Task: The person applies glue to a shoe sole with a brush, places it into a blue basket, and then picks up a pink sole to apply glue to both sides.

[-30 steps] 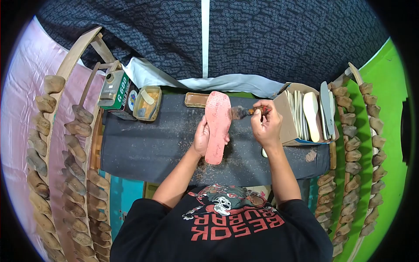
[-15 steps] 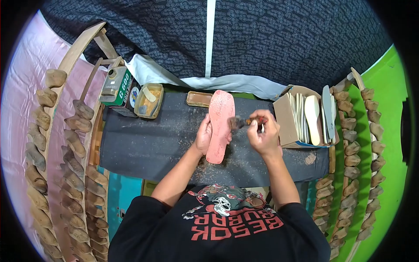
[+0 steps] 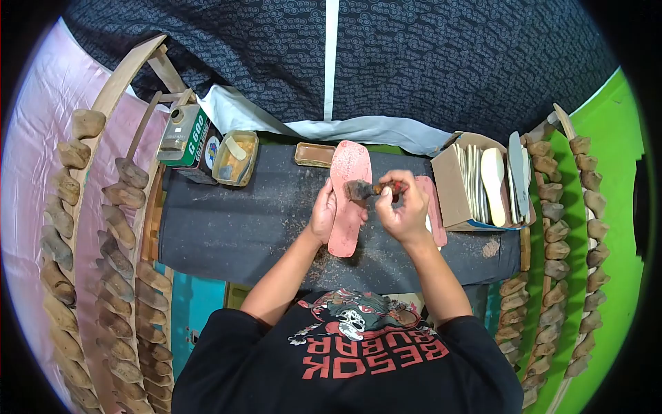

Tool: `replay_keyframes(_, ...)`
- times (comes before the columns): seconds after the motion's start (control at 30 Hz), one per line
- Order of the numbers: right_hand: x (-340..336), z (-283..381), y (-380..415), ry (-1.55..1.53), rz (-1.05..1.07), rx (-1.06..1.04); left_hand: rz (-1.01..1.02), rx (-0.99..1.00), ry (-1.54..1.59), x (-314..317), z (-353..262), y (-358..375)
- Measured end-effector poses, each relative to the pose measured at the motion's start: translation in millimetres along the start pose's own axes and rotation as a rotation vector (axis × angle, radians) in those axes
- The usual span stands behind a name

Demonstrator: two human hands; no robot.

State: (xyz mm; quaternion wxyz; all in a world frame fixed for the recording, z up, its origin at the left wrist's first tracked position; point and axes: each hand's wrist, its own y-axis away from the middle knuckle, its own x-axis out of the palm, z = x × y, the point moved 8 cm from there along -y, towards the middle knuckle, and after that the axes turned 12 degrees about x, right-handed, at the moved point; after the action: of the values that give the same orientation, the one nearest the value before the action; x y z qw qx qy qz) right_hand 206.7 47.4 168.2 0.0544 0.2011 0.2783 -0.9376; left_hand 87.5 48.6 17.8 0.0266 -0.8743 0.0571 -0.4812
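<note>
A pink sole stands nearly upright over the dark table, with my left hand wrapped round its left side and fingertips showing at its right edge. My right hand is closed on the dark handle of a brush, whose bristles lie over the middle of the sole. Beside my right hand, partly hidden by it, another pink sole rests on the table with something whitish at its edge.
A cardboard box of pale insoles stands at the right. At the back left are a green can and a tub; a shallow tray sits behind the sole. Racks of wooden shoe lasts flank the dark table.
My right hand has moved left with the brush, whose bristles went from the sole's right edge to its middle. More of the second pink sole shows.
</note>
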Motion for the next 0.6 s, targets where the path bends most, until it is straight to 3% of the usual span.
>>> replay_keyframes(0.2, -34, -18, -23, 0.04, -0.205, 0.057, 0.051, 0.014, 0.068, -6, 5, -1)
replay_keyframes(0.37, -16, 0, -20, 0.011, -0.177, -0.053, 0.033, -0.052, 0.042, -5, 19, 3)
replay_keyframes(0.6, -33, -31, -21, 0.076, -0.198, 0.071, 0.061, -0.023, 0.0, -10, 12, 2)
